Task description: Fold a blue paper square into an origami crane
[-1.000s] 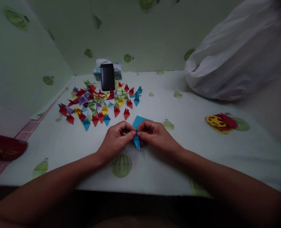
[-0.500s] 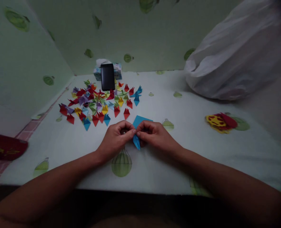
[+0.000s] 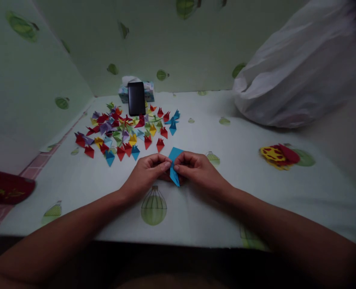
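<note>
So I'm watching this up close: the blue piece (image 3: 174, 176) is pinched between both hands over the table (image 3: 214, 192), around the middle, a bit toward the front edge. Left hand (image 3: 142, 172) and right hand (image 3: 200, 172) are both closed narrow on it, thumbs up. In the last half second the lower tip swung slightly right and the left thumb slid back a touch, so more blue shows. Reads to me like a crease being fussed with, not finished yet. There's a blue sheet (image 3: 174, 153) just past the fingers, partly hidden by the right hand, so it could get bumped. The folded papers (image 3: 125, 134) spread toward the far left corner, phone (image 3: 136, 98) leaning on a tissue box (image 3: 149, 91) behind. White bag (image 3: 286, 80) hogs the far right corner, cutouts (image 3: 274, 154) toward the right edge.
</note>
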